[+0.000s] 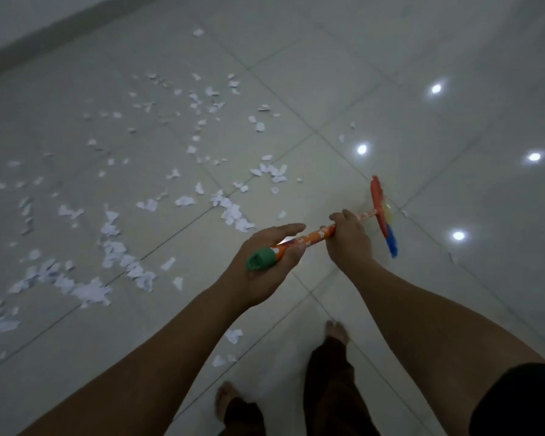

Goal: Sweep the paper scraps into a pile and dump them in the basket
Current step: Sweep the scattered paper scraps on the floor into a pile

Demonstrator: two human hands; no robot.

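Both hands held the broom (315, 239).
The left hand (265, 275) gripped its handle near the green cap (260, 261), the right hand (348, 240) lower down; paper scraps (233, 214) lay scattered across the floor (453, 294) to their left.

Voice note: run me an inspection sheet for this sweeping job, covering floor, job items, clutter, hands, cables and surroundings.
Surface: glossy pale tiled floor, reflecting round lights.
Job's things: white paper scraps scattered widely ahead and to the left, not gathered into one pile; broom with orange handle, red head low at the right; basket not in view.
Clutter: nothing seen beyond the scraps.
Grippers: left hand holds the handle's green-capped end; right hand grips the handle further down.
Cables: nothing seen.
Surroundings: dark skirting along the top left; bare feet below.
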